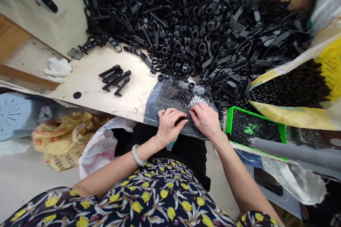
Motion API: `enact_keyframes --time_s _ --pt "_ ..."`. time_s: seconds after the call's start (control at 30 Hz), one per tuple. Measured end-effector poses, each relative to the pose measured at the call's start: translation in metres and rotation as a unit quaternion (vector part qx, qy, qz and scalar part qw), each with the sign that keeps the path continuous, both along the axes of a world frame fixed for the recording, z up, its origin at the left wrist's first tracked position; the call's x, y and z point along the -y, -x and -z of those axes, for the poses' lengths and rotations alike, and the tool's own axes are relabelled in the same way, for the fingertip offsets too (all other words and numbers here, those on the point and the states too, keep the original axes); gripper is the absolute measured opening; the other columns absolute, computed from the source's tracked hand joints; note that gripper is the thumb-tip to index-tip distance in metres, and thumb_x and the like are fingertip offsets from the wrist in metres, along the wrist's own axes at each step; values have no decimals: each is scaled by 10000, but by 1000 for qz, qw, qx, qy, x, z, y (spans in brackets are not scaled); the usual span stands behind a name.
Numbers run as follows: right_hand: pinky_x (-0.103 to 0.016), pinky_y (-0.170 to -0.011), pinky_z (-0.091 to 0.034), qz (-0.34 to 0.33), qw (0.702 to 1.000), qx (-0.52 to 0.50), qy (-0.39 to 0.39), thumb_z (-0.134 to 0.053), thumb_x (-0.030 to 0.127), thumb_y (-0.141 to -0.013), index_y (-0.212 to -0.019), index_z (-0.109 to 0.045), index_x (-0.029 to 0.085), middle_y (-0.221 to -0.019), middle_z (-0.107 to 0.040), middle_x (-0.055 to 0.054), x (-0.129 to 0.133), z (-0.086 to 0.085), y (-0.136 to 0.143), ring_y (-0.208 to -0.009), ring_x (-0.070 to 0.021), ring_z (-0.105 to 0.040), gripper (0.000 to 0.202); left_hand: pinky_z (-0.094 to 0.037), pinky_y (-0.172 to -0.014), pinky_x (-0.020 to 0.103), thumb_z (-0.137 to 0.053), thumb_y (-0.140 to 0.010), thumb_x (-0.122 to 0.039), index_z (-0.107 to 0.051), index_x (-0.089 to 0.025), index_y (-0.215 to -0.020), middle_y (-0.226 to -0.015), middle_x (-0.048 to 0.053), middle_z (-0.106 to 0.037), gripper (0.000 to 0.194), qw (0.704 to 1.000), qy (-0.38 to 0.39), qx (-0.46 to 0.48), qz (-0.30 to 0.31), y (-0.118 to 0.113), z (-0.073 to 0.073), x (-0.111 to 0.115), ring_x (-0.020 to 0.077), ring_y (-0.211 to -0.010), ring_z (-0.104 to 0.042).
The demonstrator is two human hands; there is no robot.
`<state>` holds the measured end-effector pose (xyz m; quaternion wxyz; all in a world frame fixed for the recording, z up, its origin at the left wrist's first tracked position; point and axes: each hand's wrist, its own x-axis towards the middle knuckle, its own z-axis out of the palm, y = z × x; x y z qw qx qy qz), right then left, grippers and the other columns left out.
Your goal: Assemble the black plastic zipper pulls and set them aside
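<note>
My left hand (pixel 170 124) is closed around a black plastic part (pixel 181 120), most of it hidden by the fingers. Close beside it, my right hand (pixel 206 117) pinches with thumb and forefinger; what it holds, if anything, is too small to make out. Both hands are over a dark mat (pixel 153 108) at the table's front edge. Just beyond the right fingers lies a small heap of silver pins (pixel 197 100). Left of the pins, small dark pieces (pixel 173 91) are spread on the mat.
A large pile of black plastic parts (pixel 186 25) covers the back. Several black handle-like pieces (pixel 115 79) lie at left. At right are a green tray (pixel 229 124) of small black bits, a yellow-white bag (pixel 301 115) of black pieces and a grey tube (pixel 290 152).
</note>
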<state>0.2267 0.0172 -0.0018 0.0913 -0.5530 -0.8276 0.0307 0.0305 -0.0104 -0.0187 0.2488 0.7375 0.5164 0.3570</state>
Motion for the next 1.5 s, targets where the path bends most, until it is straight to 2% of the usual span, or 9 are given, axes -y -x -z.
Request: enact_keyframes --time_s 0.17,0.4,0.87,1.03,1.17,1.27,1.33,1.4,1.5 --pt "-328 -804 -474 4 995 -93 -18 -493 304 -1086 -996 -658 205 -979 -717 -75 5 -5 -1 -882 -209 -662 212 -323 -986 466 -726 -968 -345 -752 -255 -1010 -1028 7 -822 102 1000 14 -10 -3 -1 -1 -2 241 -1088 -678" --pt "-314 -791 -574 32 940 -335 48 -598 331 -1044 -1033 -702 238 -980 -768 -34 31 -14 0 -827 -177 -715 140 -333 -969 481 -699 -983 -348 -742 -253 -970 -1016 13 -823 105 1000 5 0 1 -1 3 -2 250 -1067 -685" --pt "-294 -794 -558 -46 969 -225 90 -570 269 -1048 -1021 -714 231 -947 -762 -35 17 -28 6 -840 -179 -727 152 -306 -949 471 -660 -1013 -317 -729 -250 -962 -1025 -10 -818 109 1000 -8 -6 17 1 7 -3 225 -1049 -679" --pt "-298 -729 -578 -38 963 -244 110 -660 381 -1008 -1093 -718 229 -931 -756 -38 13 -31 11 -768 -178 -712 184 -305 -910 466 -671 -1004 -318 -720 -248 -943 -997 -16 -816 105 1000 -3 -3 13 0 7 -3 222 -1046 -678" --pt "-332 -670 -593 17 953 -292 75 -712 398 -969 -1164 -719 273 -852 -736 -15 60 -36 5 -662 -175 -673 231 -308 -931 469 -681 -999 -357 -721 -245 -978 -1024 1 -818 121 1000 0 5 10 0 7 -2 228 -1065 -677" --pt "-392 -542 -564 92 946 -310 39 -693 366 -942 -918 -740 343 -751 -721 0 131 -30 -12 -567 -216 -645 58 -310 -941 470 -685 -996 -357 -721 -247 -1007 -1022 10 -817 117 1000 0 16 5 0 8 -2 228 -1061 -686" --pt "-437 -476 -532 204 925 -320 27 -666 416 -928 -813 -721 384 -685 -678 -14 173 -22 -31 -555 -269 -642 131 -314 -937 466 -688 -992 -350 -726 -245 -1009 -1003 16 -814 113 1000 -4 19 0 0 8 -1 226 -1050 -691" --pt "-450 -456 -508 377 851 -357 -82 -622 474 -935 -774 -689 385 -693 -640 -49 194 -19 -54 -575 -296 -626 196 -315 -937 463 -692 -988 -352 -730 -240 -1010 -995 22 -812 120 1000 -13 22 -3 0 8 0 227 -1047 -696" --pt "-475 -710 -624 383 761 -499 -159 -739 513 -819 -1095 -653 342 -938 -683 -28 176 -29 -84 -846 -272 -719 336 -312 -950 464 -673 -999 -352 -742 -241 -1027 -1006 24 -815 133 999 -26 24 -1 0 8 1 228 -1056 -701"
